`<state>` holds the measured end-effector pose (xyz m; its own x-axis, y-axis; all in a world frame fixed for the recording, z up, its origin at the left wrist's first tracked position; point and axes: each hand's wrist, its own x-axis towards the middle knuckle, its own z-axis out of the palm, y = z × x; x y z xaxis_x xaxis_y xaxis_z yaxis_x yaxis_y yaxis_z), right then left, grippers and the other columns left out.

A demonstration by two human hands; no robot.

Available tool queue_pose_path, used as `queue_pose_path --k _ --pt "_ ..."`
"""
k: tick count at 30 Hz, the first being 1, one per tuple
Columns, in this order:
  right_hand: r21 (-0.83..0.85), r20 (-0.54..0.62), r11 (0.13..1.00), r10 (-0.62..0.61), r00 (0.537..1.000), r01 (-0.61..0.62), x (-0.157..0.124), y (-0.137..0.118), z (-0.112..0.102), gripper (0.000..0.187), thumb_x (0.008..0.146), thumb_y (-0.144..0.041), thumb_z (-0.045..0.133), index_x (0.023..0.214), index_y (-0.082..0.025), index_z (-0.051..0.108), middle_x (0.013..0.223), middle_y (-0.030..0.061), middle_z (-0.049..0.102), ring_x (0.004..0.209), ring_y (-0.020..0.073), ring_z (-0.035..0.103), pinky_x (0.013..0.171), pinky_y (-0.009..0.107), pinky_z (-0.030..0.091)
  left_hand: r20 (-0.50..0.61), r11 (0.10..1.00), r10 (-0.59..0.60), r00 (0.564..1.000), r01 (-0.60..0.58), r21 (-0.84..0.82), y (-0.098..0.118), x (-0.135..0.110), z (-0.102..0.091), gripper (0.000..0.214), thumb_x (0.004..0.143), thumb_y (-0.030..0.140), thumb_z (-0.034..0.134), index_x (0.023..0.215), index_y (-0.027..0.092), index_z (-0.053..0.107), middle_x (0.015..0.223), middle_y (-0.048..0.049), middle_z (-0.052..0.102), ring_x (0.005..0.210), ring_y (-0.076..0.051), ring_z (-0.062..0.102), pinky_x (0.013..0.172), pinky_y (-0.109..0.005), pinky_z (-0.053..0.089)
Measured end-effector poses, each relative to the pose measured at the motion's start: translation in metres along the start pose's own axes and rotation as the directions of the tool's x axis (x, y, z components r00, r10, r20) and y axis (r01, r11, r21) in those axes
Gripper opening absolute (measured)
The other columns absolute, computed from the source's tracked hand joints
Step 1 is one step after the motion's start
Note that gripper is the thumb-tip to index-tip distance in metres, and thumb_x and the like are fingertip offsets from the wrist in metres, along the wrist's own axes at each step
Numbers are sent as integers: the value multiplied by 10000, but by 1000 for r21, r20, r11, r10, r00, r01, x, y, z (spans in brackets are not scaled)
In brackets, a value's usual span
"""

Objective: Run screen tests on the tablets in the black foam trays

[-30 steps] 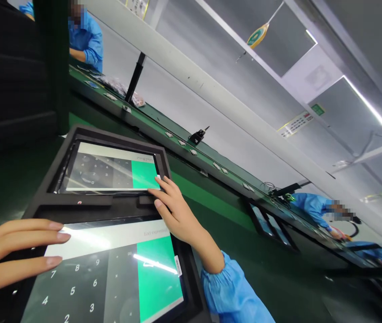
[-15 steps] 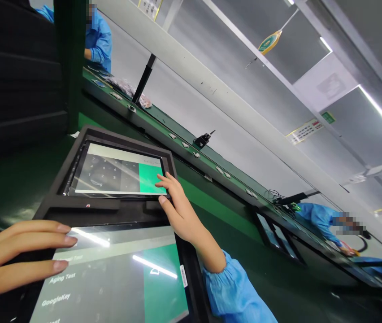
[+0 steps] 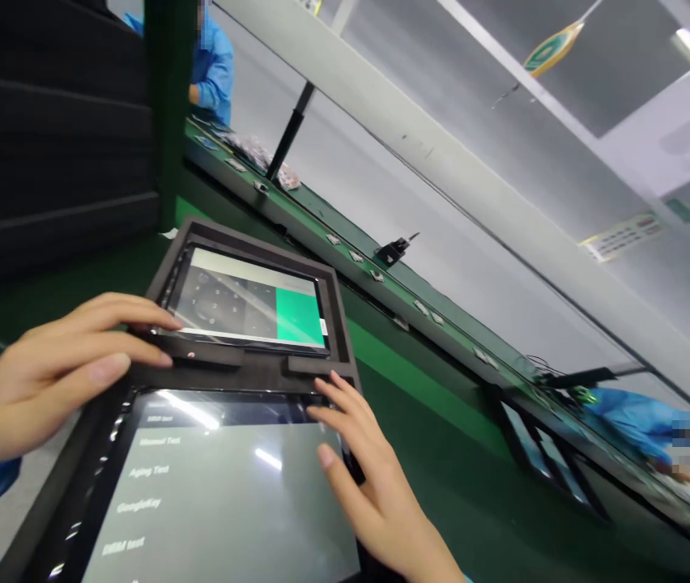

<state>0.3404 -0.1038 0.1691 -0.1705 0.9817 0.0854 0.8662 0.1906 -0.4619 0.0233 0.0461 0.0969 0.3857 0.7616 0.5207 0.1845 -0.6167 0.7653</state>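
Two tablets lie in a black foam tray (image 3: 260,368). The far tablet (image 3: 241,304) shows a calculator keypad with a green panel. On the near tablet (image 3: 229,502) is a menu with lines such as "Aging Test" and "GoogleKey". My left hand (image 3: 83,356) rests its fingertips at the near left corner of the far tablet, fingers stretched out. Over the upper right corner of the near tablet, my right hand (image 3: 375,478) has its fingers spread and holds nothing. Whether its fingertips touch the glass, I cannot tell.
A green conveyor line (image 3: 345,235) with small parts and a black plug adapter (image 3: 394,251) runs behind the tray. More tablets (image 3: 545,445) lie to the right. Two people in blue, one worker (image 3: 215,69) at back left and another (image 3: 630,413) at right, sit along the line.
My right hand has moved from the far tablet down to the near one. My left hand has gone up to the far tablet's corner. The near screen switched from a fading calculator to the menu.
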Motion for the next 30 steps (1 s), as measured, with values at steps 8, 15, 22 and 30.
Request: queue_pose_path --k 8,15,22,30 --pt "-87 272 984 -130 954 158 12 -18 6 459 1004 -358 526 1463 -349 501 1674 19 243 1561 384 79 1165 722 232 17 996 59 998 -57 -72 0 -12 1 429 1012 370 313 981 390 740 1228 26 663 1219 -254 547 1053 -440 466" --pt "1 169 1000 -29 985 29 2 -9 7 479 966 -382 591 1432 -358 480 1660 34 288 1554 372 127 1147 711 282 -78 996 81 994 -80 26 -17 25 -6 433 1033 372 315 974 285 735 1225 -10 643 1194 -219 536 1104 -405 404" --pt "56 151 996 56 987 -65 1 -13 6 468 950 -419 619 1394 -400 472 1641 22 332 1536 376 196 1139 733 286 14 961 -21 1000 17 275 -56 84 -7 570 1011 558 247 1190 247 689 1434 -49 513 1391 -257 383 1252 -477 240" --pt "93 110 991 89 990 -99 -1 -3 8 513 968 -432 578 1450 -432 403 1632 16 354 1549 363 159 1116 746 313 56 943 -59 997 37 332 -73 102 -1 610 992 621 224 1207 294 691 1553 -24 421 1497 -306 253 1263 -554 166"
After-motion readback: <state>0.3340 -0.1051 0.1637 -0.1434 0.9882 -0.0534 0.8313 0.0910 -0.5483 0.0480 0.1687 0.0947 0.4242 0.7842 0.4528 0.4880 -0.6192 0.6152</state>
